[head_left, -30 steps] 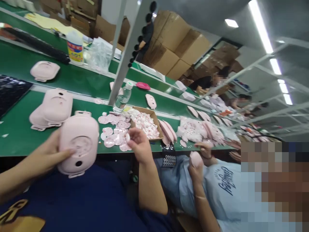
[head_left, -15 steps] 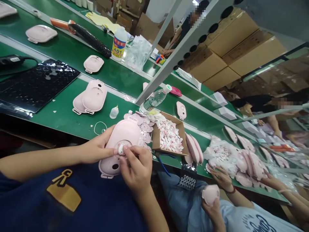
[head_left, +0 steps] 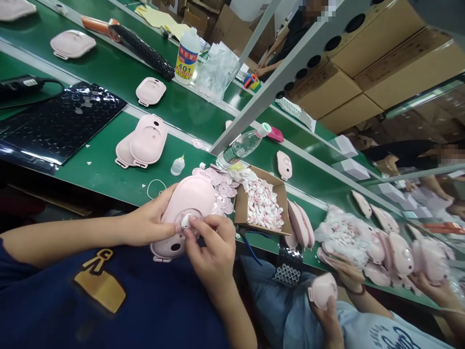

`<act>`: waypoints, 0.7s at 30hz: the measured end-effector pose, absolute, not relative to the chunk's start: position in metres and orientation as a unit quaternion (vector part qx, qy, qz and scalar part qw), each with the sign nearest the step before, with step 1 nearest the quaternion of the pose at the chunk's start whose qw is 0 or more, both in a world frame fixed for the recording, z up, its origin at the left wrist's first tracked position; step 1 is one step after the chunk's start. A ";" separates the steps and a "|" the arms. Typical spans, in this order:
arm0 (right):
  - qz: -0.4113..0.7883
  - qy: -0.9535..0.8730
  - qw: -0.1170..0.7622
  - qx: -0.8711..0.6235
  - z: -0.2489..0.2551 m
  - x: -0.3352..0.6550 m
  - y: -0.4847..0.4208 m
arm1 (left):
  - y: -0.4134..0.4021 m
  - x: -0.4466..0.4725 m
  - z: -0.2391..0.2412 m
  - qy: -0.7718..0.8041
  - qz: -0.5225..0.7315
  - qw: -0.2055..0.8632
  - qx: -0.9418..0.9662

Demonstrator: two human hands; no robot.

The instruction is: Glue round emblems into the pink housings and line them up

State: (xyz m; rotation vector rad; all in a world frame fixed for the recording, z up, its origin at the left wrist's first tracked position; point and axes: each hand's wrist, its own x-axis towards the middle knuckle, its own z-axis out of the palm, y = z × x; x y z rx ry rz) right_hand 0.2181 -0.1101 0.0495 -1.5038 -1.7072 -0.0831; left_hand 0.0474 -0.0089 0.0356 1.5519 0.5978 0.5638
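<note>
My left hand [head_left: 157, 220] grips a pale pink oval plastic case [head_left: 192, 196], held tilted above my lap at the bench edge. Its thumb lies beside the round recess in the case's face. Between thumb and forefinger, my right hand [head_left: 214, 247] pinches a small white piece [head_left: 185, 221] with tiny dark marks, held at that recess. Whether the piece touches the recess I cannot tell. Just beyond the case, flat pink discs [head_left: 223, 194] lie in a loose pile. An open cardboard box [head_left: 241, 206] holds many small white-and-pink pieces [head_left: 264, 206].
Two stacked pink cases [head_left: 148, 140] and a small dropper bottle [head_left: 178, 166] stand on the green bench. A clear water bottle [head_left: 241, 148] leans by the metal post. Behind are a 401 glue bottle [head_left: 187, 55] and a conveyor. At right, a co-worker's hand [head_left: 329, 315] holds a pink case.
The white piece has turned in my right fingers, so fewer of its dark marks show. The whole view has shifted slightly. At right, another person's hand has raised a pink case.
</note>
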 end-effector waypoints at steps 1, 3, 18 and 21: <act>-0.033 -0.683 0.417 -0.599 0.050 0.218 -0.110 | -0.009 0.048 0.036 0.260 0.246 0.638 0.682; -0.035 -0.686 0.407 -0.602 0.052 0.219 -0.111 | -0.009 0.050 0.037 0.258 0.246 0.638 0.682; -0.013 -0.674 0.395 -0.624 0.052 0.222 -0.117 | -0.009 0.056 0.040 0.257 0.243 0.660 0.663; 0.049 -0.620 0.475 -0.623 0.041 0.229 -0.117 | -0.010 0.055 0.042 0.263 0.249 0.694 0.622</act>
